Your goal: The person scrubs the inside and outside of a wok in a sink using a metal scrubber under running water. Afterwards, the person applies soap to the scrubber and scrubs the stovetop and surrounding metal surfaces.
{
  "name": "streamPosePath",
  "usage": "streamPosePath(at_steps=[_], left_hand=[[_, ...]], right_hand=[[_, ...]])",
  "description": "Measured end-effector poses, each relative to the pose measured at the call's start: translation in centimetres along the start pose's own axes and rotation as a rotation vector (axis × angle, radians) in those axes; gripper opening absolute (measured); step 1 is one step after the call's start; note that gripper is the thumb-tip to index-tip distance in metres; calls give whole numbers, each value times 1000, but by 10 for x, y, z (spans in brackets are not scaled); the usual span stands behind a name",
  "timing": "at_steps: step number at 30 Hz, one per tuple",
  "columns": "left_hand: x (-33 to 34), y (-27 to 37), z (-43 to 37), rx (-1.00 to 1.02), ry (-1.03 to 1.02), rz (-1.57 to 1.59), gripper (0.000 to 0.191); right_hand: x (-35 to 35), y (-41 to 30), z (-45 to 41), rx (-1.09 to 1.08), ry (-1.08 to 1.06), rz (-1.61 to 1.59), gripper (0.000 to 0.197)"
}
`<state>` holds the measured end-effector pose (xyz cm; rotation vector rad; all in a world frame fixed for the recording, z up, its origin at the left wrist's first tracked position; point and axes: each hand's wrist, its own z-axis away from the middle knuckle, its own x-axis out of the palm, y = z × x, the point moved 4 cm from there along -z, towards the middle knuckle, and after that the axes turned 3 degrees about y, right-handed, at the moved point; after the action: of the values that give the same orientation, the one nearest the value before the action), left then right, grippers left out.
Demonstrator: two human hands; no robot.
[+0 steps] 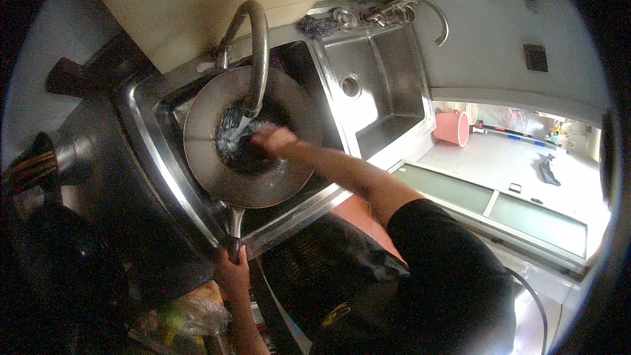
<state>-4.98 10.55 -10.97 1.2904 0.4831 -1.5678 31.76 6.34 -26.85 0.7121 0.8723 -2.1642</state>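
A large metal wok (199, 158) sits over the near sink basin, under a curved metal faucet (260, 54) from which water runs into it. Its handle (236, 224) points towards me, and my left hand (232, 271) is closed around the handle's end. My right hand (273, 139) reaches into the wok beside the running water; it is blurred, and whether it holds something cannot be made out. Water (229, 145) splashes in the bottom of the wok.
To the right lies a second steel basin (399, 74) with its own curved faucet (438, 19). A dark scouring pad (315, 25) rests on the back ledge. Chopsticks (32, 170) stand in a holder at left. Plastic bags (197, 310) lie below; a pink bucket (451, 128) stands beyond the doorway.
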Motion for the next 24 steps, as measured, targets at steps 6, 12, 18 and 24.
streamPosePath(at_steps=[6,12,18,24], left_hand=[[-4,5,-10,-83,-228,38,55],[-3,34,-24,42,-99,78,54],[-13,17,-13,-84,-208,89,51],[5,11,-8,17,-104,34,54]], right_hand=[[2,26,25,19,-243,327,52],[17,-25,-63,-389,513,120,43],[-18,56,-25,-83,450,346,36],[46,-57,-18,-221,249,-56,40]])
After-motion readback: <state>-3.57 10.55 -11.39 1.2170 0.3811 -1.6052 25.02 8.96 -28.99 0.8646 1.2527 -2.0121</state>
